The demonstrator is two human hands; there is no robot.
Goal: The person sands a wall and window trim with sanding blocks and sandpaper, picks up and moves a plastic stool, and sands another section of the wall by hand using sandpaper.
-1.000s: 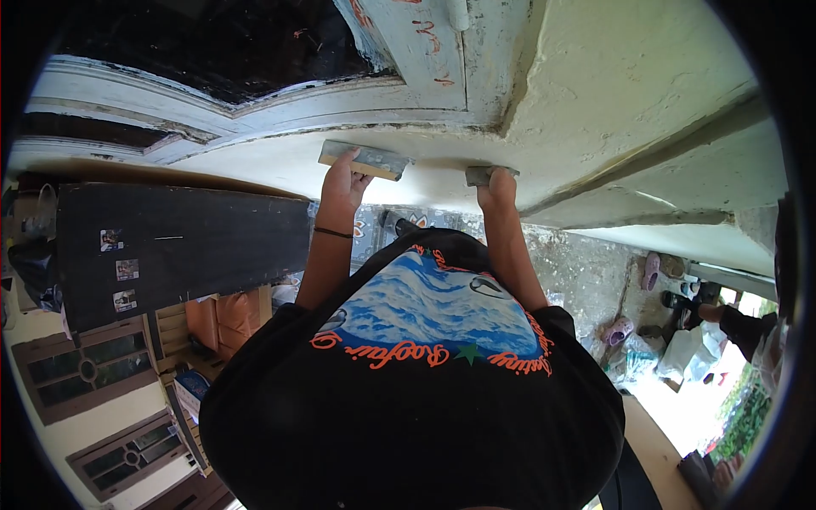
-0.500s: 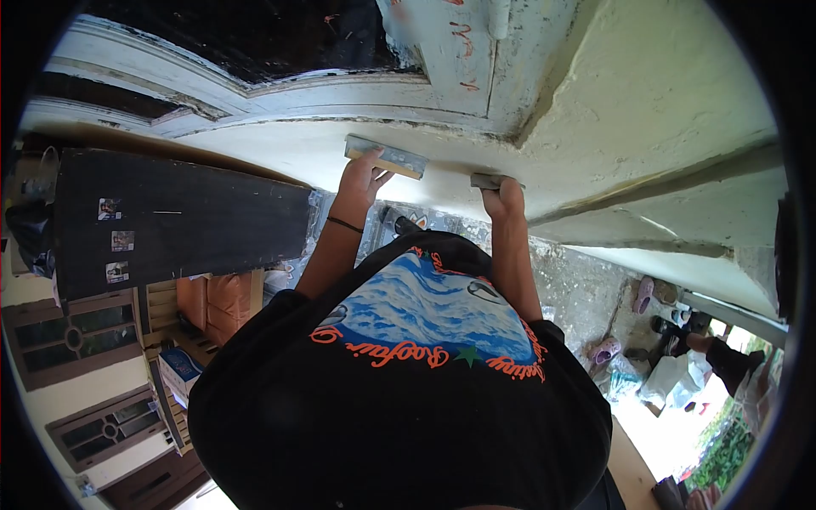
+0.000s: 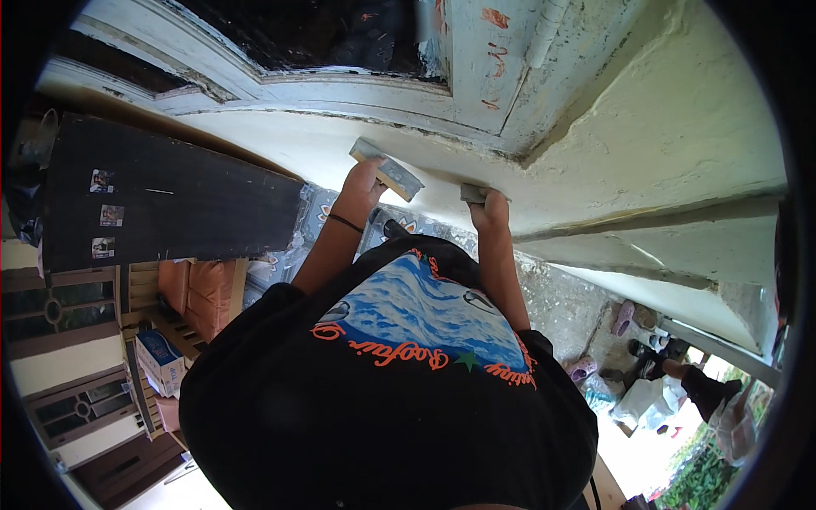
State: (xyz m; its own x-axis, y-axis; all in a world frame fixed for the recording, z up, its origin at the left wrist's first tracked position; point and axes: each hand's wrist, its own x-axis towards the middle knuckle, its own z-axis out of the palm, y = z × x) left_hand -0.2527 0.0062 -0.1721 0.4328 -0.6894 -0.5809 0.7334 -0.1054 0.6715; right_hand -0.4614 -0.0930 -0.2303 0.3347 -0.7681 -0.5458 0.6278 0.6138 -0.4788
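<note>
My left hand [image 3: 364, 180], with a dark band at the wrist, is closed on a wide putty scraper [image 3: 398, 178] that has a grey-smeared blade and a tan edge. The scraper is tilted, close to the pale wall [image 3: 297, 140] below the window frame; whether its edge touches the wall I cannot tell. To the right, my right hand [image 3: 491, 212] grips a smaller grey putty knife [image 3: 473, 194]. Its blade points toward the scraper, with a gap between the two tools. The putty knife's handle is hidden in my fingers.
A weathered white window frame [image 3: 357, 93] with dark glass runs above the wall. On the left stands a dark panel [image 3: 170, 191] with small pictures stuck on it. An orange cushion [image 3: 208, 289] and a box [image 3: 160, 361] lie beyond. Shoes [image 3: 625, 316] and plastic bags [image 3: 646, 404] are at lower right.
The scraper in my left hand has tilted, its right end now lower. My right hand with the putty knife has moved slightly left and down. The whole view has shifted a little.
</note>
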